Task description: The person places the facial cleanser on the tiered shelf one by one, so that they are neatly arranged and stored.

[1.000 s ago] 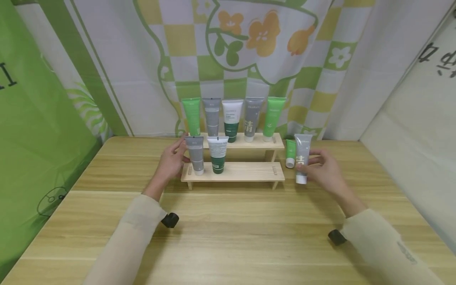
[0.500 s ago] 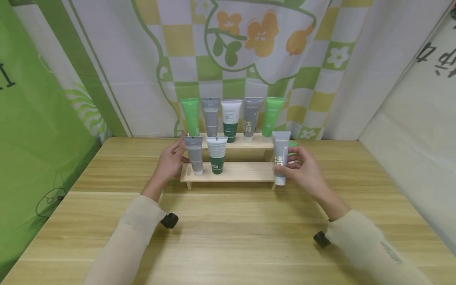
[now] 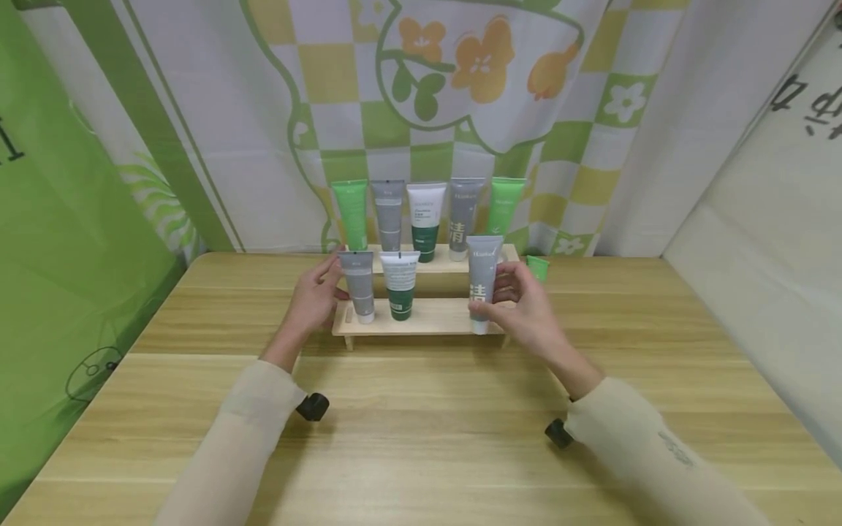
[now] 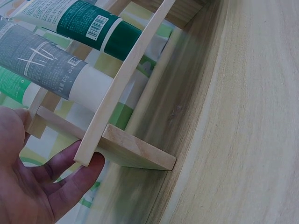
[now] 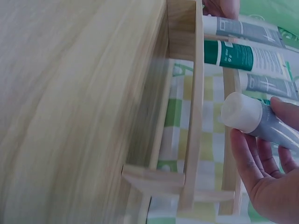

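My right hand (image 3: 529, 310) pinches a grey squeeze tube (image 3: 484, 267) between thumb and fingers. The tube stands cap down, over the right part of the lower shelf of a two-step wooden rack (image 3: 437, 326). In the right wrist view its white cap (image 5: 240, 112) sits apart from the shelf edge. With my left hand (image 3: 314, 299) I hold the rack's left end; in the left wrist view fingertips (image 4: 96, 163) touch the lower shelf's end. On that shelf stand another grey tube (image 3: 359, 286) and a white-and-green tube (image 3: 400, 285).
Along the upper shelf stand a green tube (image 3: 351, 214), a grey tube (image 3: 388, 214), a white-and-green tube (image 3: 425, 219), a second grey tube (image 3: 464, 212) and a second green tube (image 3: 506, 204). Another green tube (image 3: 538, 267) is right of the rack, partly hidden. A patterned curtain (image 3: 421, 109) hangs behind.
My right hand has carried the grey tube leftward, from beside the rack to over its lower shelf. My left hand has stayed at the rack's left end.
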Action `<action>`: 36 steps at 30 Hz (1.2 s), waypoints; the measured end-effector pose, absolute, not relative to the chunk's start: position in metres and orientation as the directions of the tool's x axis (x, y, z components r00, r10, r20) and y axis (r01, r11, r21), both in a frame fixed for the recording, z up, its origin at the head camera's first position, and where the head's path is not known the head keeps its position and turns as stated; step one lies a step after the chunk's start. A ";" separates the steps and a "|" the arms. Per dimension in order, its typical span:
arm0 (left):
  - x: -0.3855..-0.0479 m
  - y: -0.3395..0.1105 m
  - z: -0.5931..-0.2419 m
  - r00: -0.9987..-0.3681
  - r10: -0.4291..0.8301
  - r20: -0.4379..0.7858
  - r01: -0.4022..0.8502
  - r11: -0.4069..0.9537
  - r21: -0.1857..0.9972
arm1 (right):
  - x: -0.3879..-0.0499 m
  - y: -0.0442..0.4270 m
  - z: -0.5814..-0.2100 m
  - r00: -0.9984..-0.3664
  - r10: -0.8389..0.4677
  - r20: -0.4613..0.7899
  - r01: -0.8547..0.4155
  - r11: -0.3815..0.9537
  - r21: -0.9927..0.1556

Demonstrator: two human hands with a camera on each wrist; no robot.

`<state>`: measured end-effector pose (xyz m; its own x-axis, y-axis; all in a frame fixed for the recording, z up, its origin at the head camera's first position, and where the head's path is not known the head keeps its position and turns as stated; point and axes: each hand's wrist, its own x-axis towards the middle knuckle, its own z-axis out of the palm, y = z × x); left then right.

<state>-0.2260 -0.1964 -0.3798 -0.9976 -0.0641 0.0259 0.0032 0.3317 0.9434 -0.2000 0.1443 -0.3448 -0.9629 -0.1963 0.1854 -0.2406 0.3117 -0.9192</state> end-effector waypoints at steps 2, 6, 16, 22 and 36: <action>-0.226 -0.197 -0.380 -0.997 -0.067 0.028 0.004 0.335 0.942 | -0.201 0.139 -0.346 -0.962 -0.204 0.184 -0.241 0.310 -0.920; -0.227 -0.197 -0.381 -0.997 -0.063 0.035 0.012 0.344 0.939 | -0.203 0.129 -0.350 -0.949 -0.226 0.220 -0.282 0.297 -0.912; -0.227 -0.197 -0.381 -0.997 -0.057 0.053 0.028 0.365 0.931 | -0.207 0.109 -0.353 -0.943 -0.225 0.246 -0.315 0.351 -0.882; -0.226 -0.197 -0.381 -0.997 -0.060 0.044 0.020 0.357 0.934 | -0.211 0.100 -0.355 -0.949 -0.219 0.227 -0.296 0.367 -0.882; -0.226 -0.198 -0.381 -0.997 -0.060 0.051 0.027 0.356 0.934 | -0.217 0.092 -0.359 -0.946 -0.224 0.234 -0.304 0.367 -0.879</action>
<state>-0.2258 -0.1979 -0.3814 -0.9969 -0.0598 0.0512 0.0266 0.3563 0.9340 -0.2172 0.0920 -0.3591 -0.9461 -0.2238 0.2340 -0.3043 0.3673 -0.8789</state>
